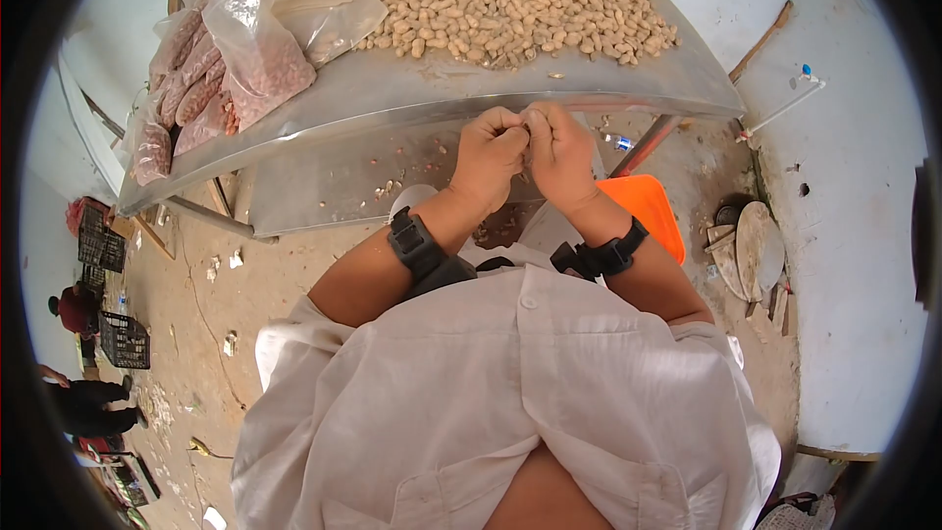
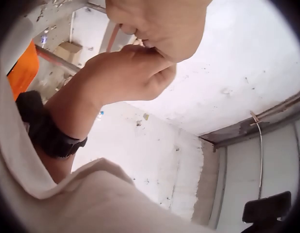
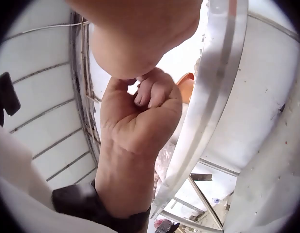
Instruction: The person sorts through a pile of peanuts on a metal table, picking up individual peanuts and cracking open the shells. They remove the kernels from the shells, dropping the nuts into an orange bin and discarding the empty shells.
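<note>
Peanuts (image 1: 520, 5): heaped on tabletop (image 1: 392, 83) | Grip: left hand (image 1: 489, 155), right hand (image 1: 561, 155) curled closed, apparently pinching a peanut, contents hidden | Risk: piece may drop; cause: hands meet outside tabletop edge

Pale, scuffed and stained walls (image 1: 859, 275) meet a dusty tan floor (image 1: 294, 270) littered with scraps. A metal table (image 1: 392, 81) stands on metal legs; black plastic crates (image 1: 125, 340) sit at far left. The right wrist view shows pale panels (image 3: 43, 114) crossed by dark seams, brightly lit
</note>
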Demonstrator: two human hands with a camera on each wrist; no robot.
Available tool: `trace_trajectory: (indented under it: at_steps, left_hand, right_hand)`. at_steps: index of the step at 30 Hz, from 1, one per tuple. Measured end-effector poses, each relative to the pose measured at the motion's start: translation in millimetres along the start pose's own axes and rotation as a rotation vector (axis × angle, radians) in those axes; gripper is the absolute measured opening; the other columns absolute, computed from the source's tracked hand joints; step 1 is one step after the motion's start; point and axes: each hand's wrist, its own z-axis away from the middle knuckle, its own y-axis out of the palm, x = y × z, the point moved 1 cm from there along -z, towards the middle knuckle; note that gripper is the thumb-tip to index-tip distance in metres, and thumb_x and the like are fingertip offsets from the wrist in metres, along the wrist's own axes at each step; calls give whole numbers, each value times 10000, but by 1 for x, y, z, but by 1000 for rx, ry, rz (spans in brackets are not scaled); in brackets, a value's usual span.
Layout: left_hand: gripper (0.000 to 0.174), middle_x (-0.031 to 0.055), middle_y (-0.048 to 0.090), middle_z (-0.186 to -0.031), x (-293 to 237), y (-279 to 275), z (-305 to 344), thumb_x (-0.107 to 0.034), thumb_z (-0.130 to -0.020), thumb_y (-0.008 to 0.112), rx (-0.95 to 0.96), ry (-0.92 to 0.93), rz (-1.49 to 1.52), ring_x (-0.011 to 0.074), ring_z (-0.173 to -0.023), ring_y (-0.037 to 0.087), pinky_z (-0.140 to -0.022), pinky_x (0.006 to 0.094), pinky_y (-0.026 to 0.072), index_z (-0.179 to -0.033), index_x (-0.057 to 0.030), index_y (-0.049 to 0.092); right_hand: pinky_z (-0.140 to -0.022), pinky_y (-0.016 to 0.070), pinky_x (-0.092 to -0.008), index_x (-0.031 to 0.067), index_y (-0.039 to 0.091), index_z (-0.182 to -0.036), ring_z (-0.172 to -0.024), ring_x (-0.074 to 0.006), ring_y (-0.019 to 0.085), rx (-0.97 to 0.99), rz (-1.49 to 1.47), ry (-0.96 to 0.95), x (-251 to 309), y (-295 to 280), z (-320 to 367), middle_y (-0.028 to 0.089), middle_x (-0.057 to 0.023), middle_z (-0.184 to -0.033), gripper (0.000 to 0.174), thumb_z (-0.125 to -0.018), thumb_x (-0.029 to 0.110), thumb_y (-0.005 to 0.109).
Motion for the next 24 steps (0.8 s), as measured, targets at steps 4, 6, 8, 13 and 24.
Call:
trace_trajectory:
  at_steps: [4, 6, 8, 13, 24]
  left_hand:
    - [106, -26, 500, -680, 0, -12, -1, -46, -879, 551, -21, -48, -58, 45, -500, 395, -423, 195, 273, -967, -13, 600]
    - [169, -33, 495, -681, -2, -11, -1, -57, -879, 566, -153, -93, -67, 39, -495, 385, -419, 191, 264, -1033, 2, 604]
    - [210, -33, 507, -686, -6, -6, 1, -71, -877, 583, -134, -134, -96, 37, -498, 378, -422, 186, 260, -1070, 10, 599]
    - [230, -23, 546, -713, -7, 0, 4, -83, -868, 609, 13, -76, -115, 29, -521, 376, -436, 178, 261, -1071, 25, 612]
    - [143, -16, 563, -735, -9, -2, 2, -37, -861, 578, 24, 255, -444, 21, -565, 409, -466, 175, 307, -979, 22, 633]
  right_hand:
    - [-433, 332, -252, 16, 552, -877, -459, -113, 405, 7, -849, 682, -18, 2, -3, 461, -20, -578, 188, -946, 165, 461]
    - [-426, 281, -222, 16, 549, -886, -469, -69, 339, -18, -905, 708, -16, 3, -2, 409, 18, -578, 200, -956, 169, 443]
    - [-426, 267, -205, 16, 548, -893, -478, -45, 319, -34, -921, 711, -16, 4, -2, 395, 34, -583, 201, -961, 166, 431]
    - [-449, 307, -192, 22, 554, -934, -515, -30, 369, -28, -717, 621, -12, 5, 1, 447, 27, -626, 172, -961, 131, 424]
    - [-559, 428, -237, 35, 569, -1080, -607, -98, 520, 123, -203, 133, 0, -6, 5, 568, -35, -722, 208, -953, 113, 425]
